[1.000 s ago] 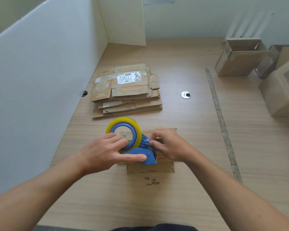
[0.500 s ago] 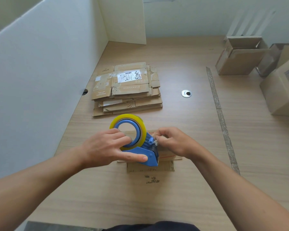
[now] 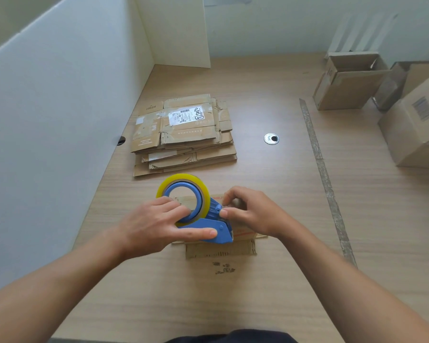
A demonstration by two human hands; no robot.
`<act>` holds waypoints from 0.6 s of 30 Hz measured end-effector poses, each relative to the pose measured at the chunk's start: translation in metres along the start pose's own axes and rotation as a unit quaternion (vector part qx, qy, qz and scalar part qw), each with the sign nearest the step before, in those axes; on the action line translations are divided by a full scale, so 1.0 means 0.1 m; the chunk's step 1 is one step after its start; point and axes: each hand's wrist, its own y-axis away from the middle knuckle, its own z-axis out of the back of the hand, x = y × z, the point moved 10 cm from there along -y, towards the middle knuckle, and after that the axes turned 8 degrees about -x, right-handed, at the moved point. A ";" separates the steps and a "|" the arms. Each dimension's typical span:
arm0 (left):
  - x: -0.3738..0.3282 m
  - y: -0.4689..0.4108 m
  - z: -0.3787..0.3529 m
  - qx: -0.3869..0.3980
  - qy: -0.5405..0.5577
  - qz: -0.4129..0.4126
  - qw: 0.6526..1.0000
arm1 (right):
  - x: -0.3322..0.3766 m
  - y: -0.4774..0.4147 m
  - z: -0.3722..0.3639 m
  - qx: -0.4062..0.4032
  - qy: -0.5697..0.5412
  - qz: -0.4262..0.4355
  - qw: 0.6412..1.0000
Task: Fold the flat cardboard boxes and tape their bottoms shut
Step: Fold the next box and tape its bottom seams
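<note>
Left hand (image 3: pixel 159 226) grips one blue dispenser (image 3: pixel 206 227), fingers hooked into the core of its single yellow-edged roll (image 3: pixel 183 180), thumb laid along the blue body. Right hand (image 3: pixel 254 214) meets it from the other side, thumb and curled fingers pinching the dispenser's front end; whether a tape end lies between them cannot be told from the blur.

Directly under the dispenser lies one flat box (image 3: pixel 221 251), pressed against the desk (image 3: pixel 270 293), its near flap showing just below the blue body.

Beyond the dispenser, well apart from it, one stack (image 3: pixel 183 137) of flat boxes waits; the top one carries a white label, and the number of sheets in the pile cannot be counted.

Far to the right of the dispenser and beyond it stand two folded boxes: an open box (image 3: pixel 347 87) tipped on its side and a closed box (image 3: pixel 416 125) nearer the frame's edge. Part of what may be a third shows behind them.

Between the dispenser and those boxes, one long strip (image 3: pixel 325 179) of tape runs along the desk. One round metal grommet (image 3: pixel 271 139) sits beyond and right of the dispenser, between stack and strip. Left of the dispenser rises one white partition (image 3: pixel 60 120).
</note>
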 end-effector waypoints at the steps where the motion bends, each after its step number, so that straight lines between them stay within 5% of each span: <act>1: -0.01 0.01 -0.02 0.005 0.000 -0.003 1.000 | 0.03 -0.01 0.00 -0.001 0.025 0.010 1.000; 18: 0.00 0.00 0.02 0.039 0.013 -0.002 0.999 | 0.14 -0.11 -0.15 0.035 0.193 0.080 0.977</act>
